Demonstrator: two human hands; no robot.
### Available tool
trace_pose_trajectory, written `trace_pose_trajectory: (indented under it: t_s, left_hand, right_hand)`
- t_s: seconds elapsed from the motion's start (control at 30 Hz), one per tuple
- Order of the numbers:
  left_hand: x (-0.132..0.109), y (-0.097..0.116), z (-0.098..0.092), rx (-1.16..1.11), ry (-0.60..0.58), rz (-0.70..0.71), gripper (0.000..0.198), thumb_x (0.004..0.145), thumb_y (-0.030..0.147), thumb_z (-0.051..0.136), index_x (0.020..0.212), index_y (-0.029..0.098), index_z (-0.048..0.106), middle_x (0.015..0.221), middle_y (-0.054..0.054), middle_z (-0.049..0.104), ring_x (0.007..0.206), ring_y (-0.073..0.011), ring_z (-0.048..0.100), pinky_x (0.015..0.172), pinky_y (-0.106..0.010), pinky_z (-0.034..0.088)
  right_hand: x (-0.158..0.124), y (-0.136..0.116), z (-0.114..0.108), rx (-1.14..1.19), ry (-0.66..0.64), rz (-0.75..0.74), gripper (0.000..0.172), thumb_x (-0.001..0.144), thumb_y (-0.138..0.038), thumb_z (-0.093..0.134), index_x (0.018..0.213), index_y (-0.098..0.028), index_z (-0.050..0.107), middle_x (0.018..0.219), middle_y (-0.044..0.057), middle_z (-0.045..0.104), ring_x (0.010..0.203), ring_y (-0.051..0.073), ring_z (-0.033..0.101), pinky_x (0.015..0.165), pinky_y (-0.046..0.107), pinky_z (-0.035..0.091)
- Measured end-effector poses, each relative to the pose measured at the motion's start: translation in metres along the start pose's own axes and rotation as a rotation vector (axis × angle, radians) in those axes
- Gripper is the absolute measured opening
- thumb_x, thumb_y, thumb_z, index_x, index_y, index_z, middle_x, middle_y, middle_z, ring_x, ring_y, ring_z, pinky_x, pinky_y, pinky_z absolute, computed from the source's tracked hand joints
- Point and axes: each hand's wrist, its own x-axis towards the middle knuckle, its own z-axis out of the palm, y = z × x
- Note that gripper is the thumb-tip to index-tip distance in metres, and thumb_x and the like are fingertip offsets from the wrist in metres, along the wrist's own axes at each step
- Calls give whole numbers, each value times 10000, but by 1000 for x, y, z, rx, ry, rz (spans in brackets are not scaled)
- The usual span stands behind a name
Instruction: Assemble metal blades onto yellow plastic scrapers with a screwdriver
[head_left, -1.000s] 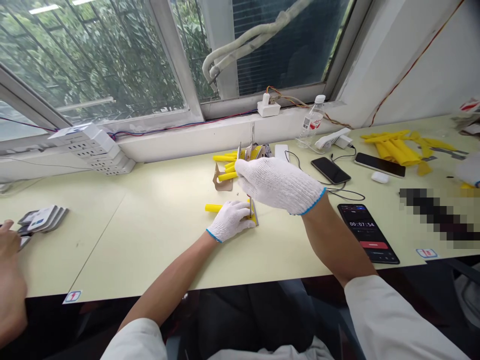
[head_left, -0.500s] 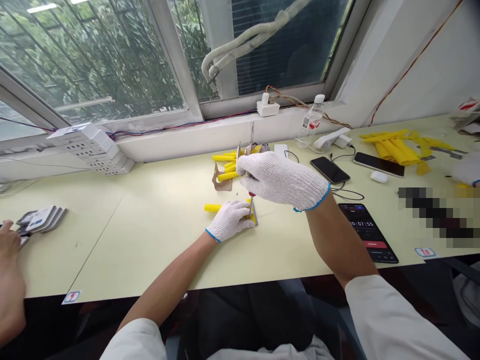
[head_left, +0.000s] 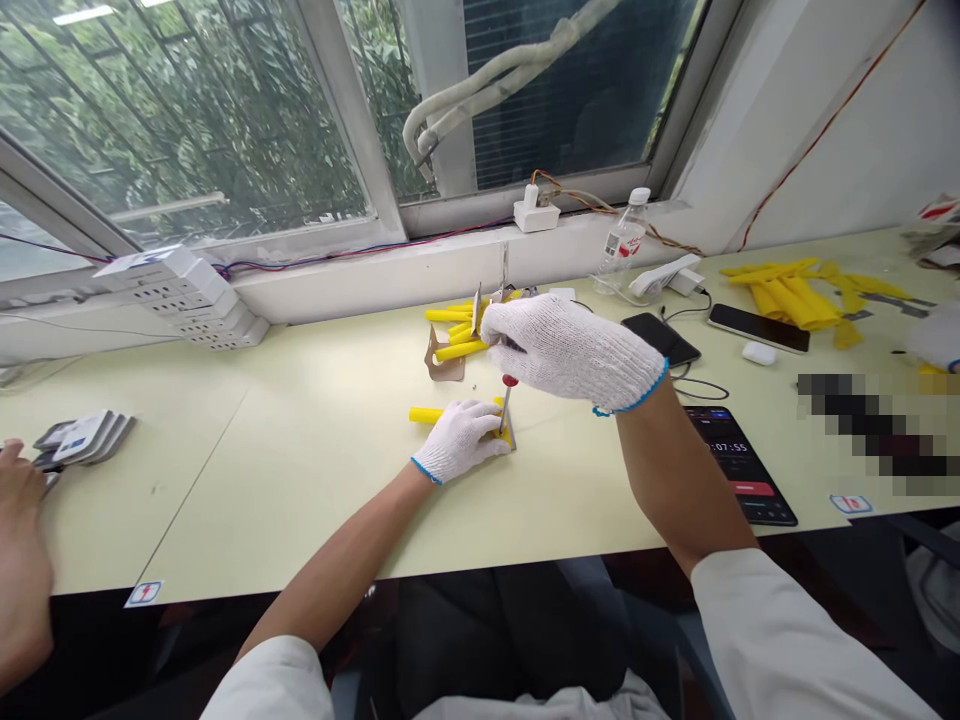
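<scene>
Leafy trees behind a window (head_left: 187,110), and below it a pale yellow desk (head_left: 300,480) with a power strip (head_left: 180,295) and a water bottle (head_left: 621,240) along the back. Left hand (head_left: 459,442) in a white knit glove, low on the desk, curled over a short yellow tube (head_left: 425,415) and a flat yellow piece (head_left: 507,436); clamped or only pressing, impossible to tell. Right hand (head_left: 574,352), gloved too, raised just above, grip bunched, hold unclear. Between the two, a thin red-topped tool (head_left: 507,402), upright, its lower end down at the left fingers (head_left: 480,425). Farther back, more yellow tubes (head_left: 454,328) beside a brown cardboard cut-out (head_left: 444,365). At far left, a co-worker's bare hand (head_left: 22,530) near a stack of cards (head_left: 82,438). To the right, a phone showing a timer (head_left: 739,450).
</scene>
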Motion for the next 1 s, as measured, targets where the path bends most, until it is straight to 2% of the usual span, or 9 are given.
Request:
trace_pose_trajectory:
  t_s: [0.27, 0.53, 0.63, 0.73, 1.0]
  left_hand:
    - [0, 0, -1, 12, -7, 10, 300, 1042, 531, 731, 1068, 236, 776, 1264, -81, 774, 1054, -270, 699, 868, -412, 468]
    - [2, 3, -3, 23, -8, 3, 277, 1033, 511, 752, 1043, 235, 766, 1278, -53, 776, 1047, -257, 701, 869, -409, 476]
    - [2, 3, -3, 23, -9, -1, 270, 1027, 505, 761, 1051, 236, 767, 1273, -51, 778, 1048, -257, 705, 875, -413, 480]
    - [2, 3, -4, 21, -12, -5, 262, 1017, 494, 776, 1049, 234, 767, 1277, -46, 779, 1043, -258, 707, 879, -415, 481]
    - [1, 2, -2, 9, -5, -2, 264, 1015, 494, 778, 1047, 232, 765, 1284, -41, 780, 1058, -257, 704, 891, -408, 483]
  right_hand:
    - [6, 6, 11, 23, 5, 9, 534, 1077, -364, 459, 1166, 72, 755, 1013, 131, 757, 913, 117, 704, 781, 183, 470]
    - [10, 8, 11, 32, -28, 54, 354, 1065, -280, 598, 1199, -5, 775, 977, 106, 758, 863, 94, 642, 793, 209, 427]
    - [11, 7, 8, 63, -86, 99, 291, 1060, -212, 600, 1202, -29, 776, 889, 75, 737, 797, 75, 588, 773, 211, 379]
    - [12, 7, 6, 75, -102, 109, 271, 1061, -190, 590, 1182, -35, 776, 912, 77, 735, 784, 73, 571, 755, 217, 350]
    - [11, 11, 8, 22, -38, 91, 259, 1027, -209, 614, 1126, -75, 812, 855, 65, 704, 728, 81, 521, 775, 231, 426]
